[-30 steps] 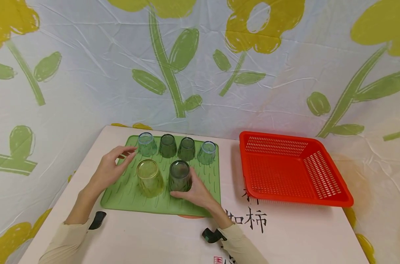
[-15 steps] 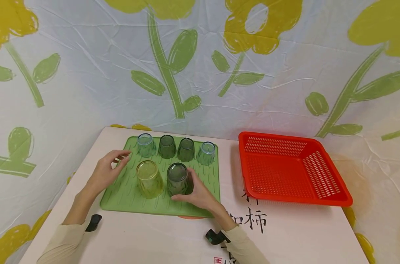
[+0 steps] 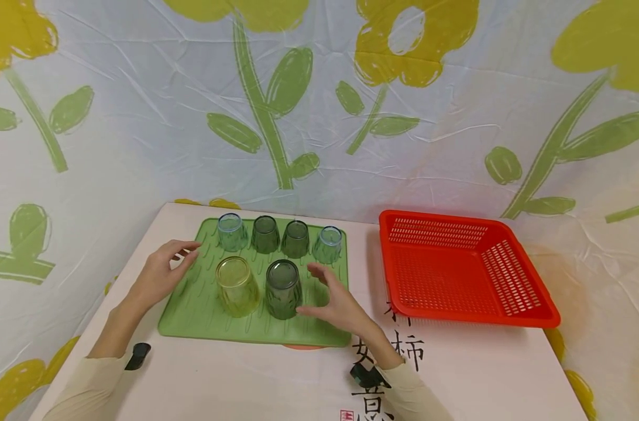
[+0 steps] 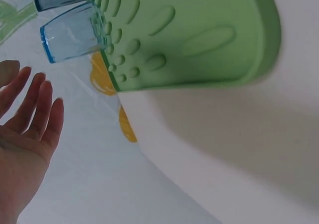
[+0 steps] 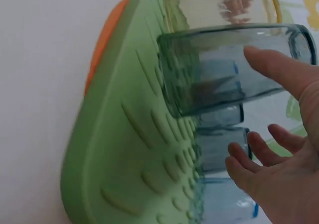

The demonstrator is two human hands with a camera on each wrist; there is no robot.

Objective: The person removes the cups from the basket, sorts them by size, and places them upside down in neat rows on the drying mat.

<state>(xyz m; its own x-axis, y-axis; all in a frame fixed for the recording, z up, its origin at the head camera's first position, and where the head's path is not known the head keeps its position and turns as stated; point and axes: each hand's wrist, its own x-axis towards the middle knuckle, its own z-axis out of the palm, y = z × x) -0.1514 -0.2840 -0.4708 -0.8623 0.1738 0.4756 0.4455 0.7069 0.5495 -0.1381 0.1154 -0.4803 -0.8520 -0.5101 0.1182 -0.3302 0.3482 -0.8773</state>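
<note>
A tall smoky-grey glass [image 3: 284, 295] stands upside down on the ridged green drying mat [image 3: 193, 318], right of a tall yellow glass [image 3: 238, 292]. My right hand [image 3: 343, 307] is just right of the grey glass, fingers and thumb spread; in the right wrist view the hand [image 5: 284, 169] holds nothing. Over the mat's left edge my left hand [image 3: 158, 273] hovers with loosely bent fingers and nothing in it. Behind, a row holds a light blue glass [image 3: 232, 234], two small dark glasses [image 3: 265, 236] and another light blue glass [image 3: 327, 247].
A red plastic basket [image 3: 440, 280] with perforated sides sits at the right of the white table [image 3: 235, 380]. Black characters [image 3: 406, 351] are printed on the tabletop in front of it. A flowered cloth [image 3: 340, 175] hangs behind the table.
My right hand has let go of the tall grey glass and drawn back to the right, leaving it standing on the mat. My left hand has moved slightly left, away from the glasses.
</note>
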